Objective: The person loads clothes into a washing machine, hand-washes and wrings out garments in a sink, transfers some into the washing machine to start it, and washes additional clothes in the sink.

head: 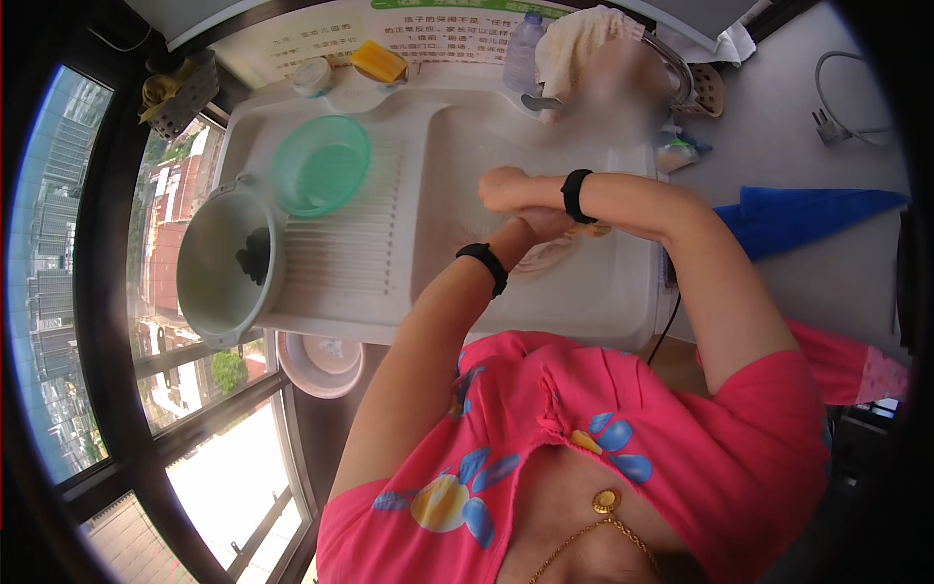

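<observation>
My forearms cross over the right-hand basin of a white laundry sink [430, 321]. My right hand [503, 188] is curled like a fist; whether anything is inside it does not show. Under my right wrist lies my left hand [543, 223], mostly hidden, beside a pale wet cloth [543, 259] in the basin. A yellowish piece [595, 229] shows at the cloth's upper right; whether it belongs to the cloth is unclear. Left of the basin is the sink's ribbed washboard [343, 255], with a green translucent plastic bowl [321, 166] on its upper part.
A pale bucket [219, 270] holding a dark item stands at the left edge. Behind are a yellow sponge [378, 61], a lidded tub [311, 77], a plastic bottle [523, 51] and a cream towel [584, 40]. A blue cloth [803, 215] and a plug [830, 128] lie right.
</observation>
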Available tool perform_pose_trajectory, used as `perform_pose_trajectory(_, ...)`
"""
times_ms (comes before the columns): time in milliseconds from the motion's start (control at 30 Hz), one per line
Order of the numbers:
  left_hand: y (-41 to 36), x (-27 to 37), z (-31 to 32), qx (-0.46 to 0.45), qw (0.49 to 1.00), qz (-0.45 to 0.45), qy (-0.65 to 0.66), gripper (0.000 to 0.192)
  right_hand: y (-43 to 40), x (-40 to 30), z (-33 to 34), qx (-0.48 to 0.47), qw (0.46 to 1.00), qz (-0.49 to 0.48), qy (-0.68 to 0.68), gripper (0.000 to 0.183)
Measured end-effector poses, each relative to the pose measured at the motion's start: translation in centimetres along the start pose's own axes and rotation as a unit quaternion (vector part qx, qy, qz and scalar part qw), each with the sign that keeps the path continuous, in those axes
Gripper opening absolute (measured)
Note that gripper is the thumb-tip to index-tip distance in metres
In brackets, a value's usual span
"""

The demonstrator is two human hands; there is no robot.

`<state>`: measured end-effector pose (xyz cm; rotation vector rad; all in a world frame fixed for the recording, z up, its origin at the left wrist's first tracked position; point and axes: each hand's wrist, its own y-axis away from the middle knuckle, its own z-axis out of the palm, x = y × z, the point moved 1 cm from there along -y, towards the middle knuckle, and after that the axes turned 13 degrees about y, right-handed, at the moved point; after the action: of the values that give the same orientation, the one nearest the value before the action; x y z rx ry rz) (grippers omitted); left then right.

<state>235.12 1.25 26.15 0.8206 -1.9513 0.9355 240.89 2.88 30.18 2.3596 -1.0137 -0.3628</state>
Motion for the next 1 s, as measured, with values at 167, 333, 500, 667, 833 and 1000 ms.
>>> perform_pose_trajectory(167,1.2,0.0,-0.2,-0.161,0.966,-0.188,-0.08,0.038,0.5,-1.5,1.9,0.005,1.0,0.0,0.012,0.021)
perform_pose_trajectory(333,2.4,-0.6,-0.4,-0.123,0.97,-0.19,-0.088,0.038,1.1,-3.4,2.9,-0.05,0.998,-0.02,0.029,0.023)
perform_pose_trajectory(500,4.1,-2.0,0.6,-0.083,0.973,-0.194,-0.096,0.037,0.7,-5.4,4.0,-0.044,0.998,-0.017,0.046,0.024)
perform_pose_trajectory(667,5.4,-2.1,1.0,-0.051,0.975,-0.188,-0.105,0.037,0.3,-5.5,5.6,0.005,1.0,0.005,0.012,0.025)
perform_pose_trajectory(833,5.3,-1.8,0.0,-0.028,0.976,-0.174,-0.128,0.037,0.0,-5.9,7.0,0.034,0.998,0.017,-0.046,0.028)
perform_pose_trajectory(1000,6.6,-2.0,-0.3,-0.018,0.974,-0.174,-0.14,0.037,2.2,-5.5,2.2,-0.005,0.946,-0.095,-0.31,0.048)
